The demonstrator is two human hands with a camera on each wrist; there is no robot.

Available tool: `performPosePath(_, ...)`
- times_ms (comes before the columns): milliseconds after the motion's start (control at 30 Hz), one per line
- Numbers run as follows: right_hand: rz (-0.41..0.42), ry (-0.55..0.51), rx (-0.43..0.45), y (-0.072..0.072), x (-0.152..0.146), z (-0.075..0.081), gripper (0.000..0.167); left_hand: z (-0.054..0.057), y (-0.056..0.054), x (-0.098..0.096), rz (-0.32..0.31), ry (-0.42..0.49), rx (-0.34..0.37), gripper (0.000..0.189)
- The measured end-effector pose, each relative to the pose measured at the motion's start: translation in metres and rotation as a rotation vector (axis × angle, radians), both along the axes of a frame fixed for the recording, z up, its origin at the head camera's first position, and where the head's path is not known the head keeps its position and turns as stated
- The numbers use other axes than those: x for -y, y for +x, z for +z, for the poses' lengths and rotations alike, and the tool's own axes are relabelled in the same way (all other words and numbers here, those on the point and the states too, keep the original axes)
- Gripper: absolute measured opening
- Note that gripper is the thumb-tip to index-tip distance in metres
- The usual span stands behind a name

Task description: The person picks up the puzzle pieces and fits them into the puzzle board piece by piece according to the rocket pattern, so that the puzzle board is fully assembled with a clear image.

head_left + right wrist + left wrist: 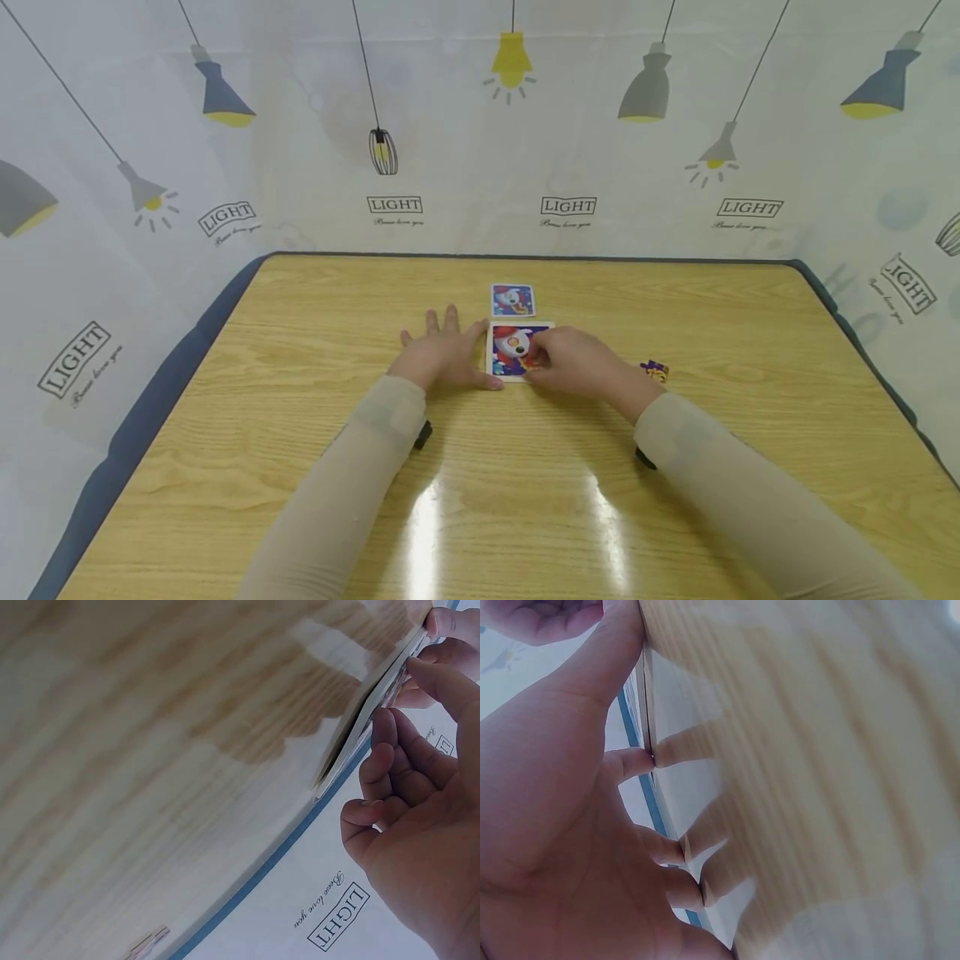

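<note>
A small jigsaw puzzle [510, 343] with a white border and a rocket picture lies mid-table. My left hand [442, 354] is spread flat at its left side, thumb by the near corner and index finger by the far corner. My right hand [573, 362] bends over the puzzle's right part, thumb low and fingers curled, covering much of that side. In the right wrist view its fingertips [382, 720] meet the puzzle's face, and a dark gap shows under the board edge [352, 742]. I cannot tell whether they pinch a piece.
Behind the puzzle lies a smaller picture card [513, 301] with the same rocket design. A purple and yellow jigsaw piece [655, 370] lies right of my right hand, near the wrist. The wooden table [300, 333] ends at a lamp-patterned backdrop [450, 108].
</note>
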State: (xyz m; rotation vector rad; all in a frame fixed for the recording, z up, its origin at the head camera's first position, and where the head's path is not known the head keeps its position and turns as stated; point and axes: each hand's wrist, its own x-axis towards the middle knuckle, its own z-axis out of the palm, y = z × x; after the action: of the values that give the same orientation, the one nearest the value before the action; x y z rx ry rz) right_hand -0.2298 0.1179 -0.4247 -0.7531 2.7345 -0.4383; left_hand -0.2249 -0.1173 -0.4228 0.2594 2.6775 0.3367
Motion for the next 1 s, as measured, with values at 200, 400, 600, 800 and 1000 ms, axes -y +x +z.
performPosePath(200, 0.002, -0.001, 0.0, 0.0007, -0.0003, 0.0001, 0.029, 0.0014, 0.0003, -0.0005, 0.001, -0.001, 0.01, 0.112)
performPosePath(400, 0.026, -0.012, -0.02, 0.0005, -0.0003, -0.0015, 0.03, 0.0017, 0.0005, -0.0003, -0.001, -0.006, 0.013, 0.112)
performPosePath(600, 0.032, -0.011, -0.037, -0.0004, 0.0, -0.0032, 0.027, 0.0021, 0.0008, -0.0002, -0.001, -0.007, 0.013, 0.113)
performPosePath(800, 0.037, -0.011, -0.038, -0.0007, -0.0011, -0.0026, 0.025, 0.0021, 0.0002, -0.001, 0.001, -0.007, 0.014, 0.113)
performPosePath(1000, 0.054, -0.029, -0.038, 0.0002, -0.0013, -0.0017, 0.021, 0.0022, 0.0004, -0.0011, 0.0, -0.016, 0.016, 0.113)
